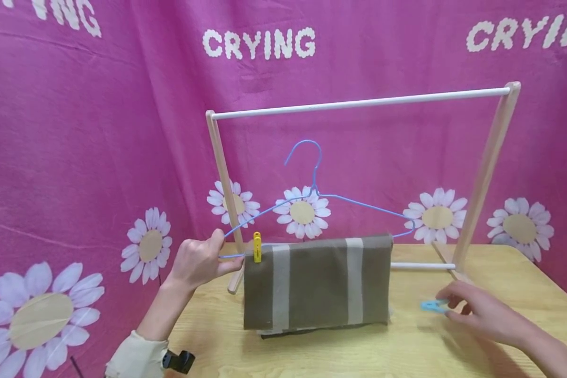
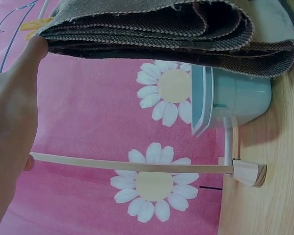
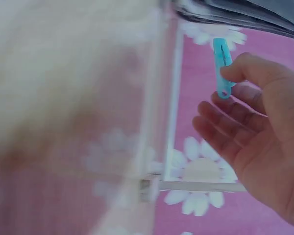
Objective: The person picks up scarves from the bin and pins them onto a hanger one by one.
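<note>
My left hand (image 1: 200, 260) grips the left end of a blue wire hanger (image 1: 359, 202), its hook pointing up. Over the hanger's lower bar hangs a folded brown cloth (image 1: 318, 286) with pale stripes; its layered edge shows in the left wrist view. A yellow clothespin (image 1: 257, 247) clips the cloth's top left corner to the bar. At the right, apart from the cloth, my right hand (image 1: 482, 312) pinches a light blue clothespin (image 3: 222, 68) between thumb and index finger, the other fingers loosely bent.
Behind the hanger stands a rack with a white top rail (image 1: 359, 104) and wooden posts (image 1: 489, 173) on a wooden table (image 1: 208, 325). The left wrist view shows a teal-and-white container (image 2: 240, 98) behind the cloth. A pink flowered curtain (image 1: 170, 105) surrounds the table.
</note>
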The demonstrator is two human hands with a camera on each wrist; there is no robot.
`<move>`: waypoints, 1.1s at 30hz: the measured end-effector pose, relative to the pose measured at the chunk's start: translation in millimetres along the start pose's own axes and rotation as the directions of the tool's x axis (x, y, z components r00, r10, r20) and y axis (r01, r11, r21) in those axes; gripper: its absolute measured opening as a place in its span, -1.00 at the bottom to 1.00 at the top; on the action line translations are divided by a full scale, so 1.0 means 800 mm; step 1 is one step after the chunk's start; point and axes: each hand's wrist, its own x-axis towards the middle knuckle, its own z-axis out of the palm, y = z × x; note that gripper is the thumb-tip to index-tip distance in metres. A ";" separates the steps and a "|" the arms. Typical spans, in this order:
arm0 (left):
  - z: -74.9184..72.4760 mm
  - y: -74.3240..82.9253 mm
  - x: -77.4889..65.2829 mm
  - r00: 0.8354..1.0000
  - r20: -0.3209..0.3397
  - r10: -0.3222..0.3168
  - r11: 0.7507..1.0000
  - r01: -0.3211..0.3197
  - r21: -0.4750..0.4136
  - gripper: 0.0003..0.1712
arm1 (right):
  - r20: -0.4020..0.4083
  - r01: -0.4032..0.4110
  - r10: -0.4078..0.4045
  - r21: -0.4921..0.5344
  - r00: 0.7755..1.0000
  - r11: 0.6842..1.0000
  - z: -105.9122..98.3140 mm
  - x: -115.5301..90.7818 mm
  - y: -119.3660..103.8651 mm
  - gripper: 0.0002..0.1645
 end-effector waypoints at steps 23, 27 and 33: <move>0.005 0.008 0.001 1.000 -0.025 -0.007 1.000 0.007 0.010 -0.32 | -0.331 0.082 -0.046 0.095 0.942 0.992 -0.068 0.093 -0.123 -0.31; 0.005 0.008 0.000 0.999 -0.032 -0.003 1.000 0.003 0.015 -0.32 | -0.347 -0.016 0.047 0.094 0.937 0.995 -0.071 0.107 -0.135 -0.46; 0.007 0.007 0.002 0.999 -0.053 0.004 1.000 -0.003 0.019 -0.32 | -0.359 -0.053 0.078 0.077 0.930 0.996 -0.078 0.126 -0.146 -0.52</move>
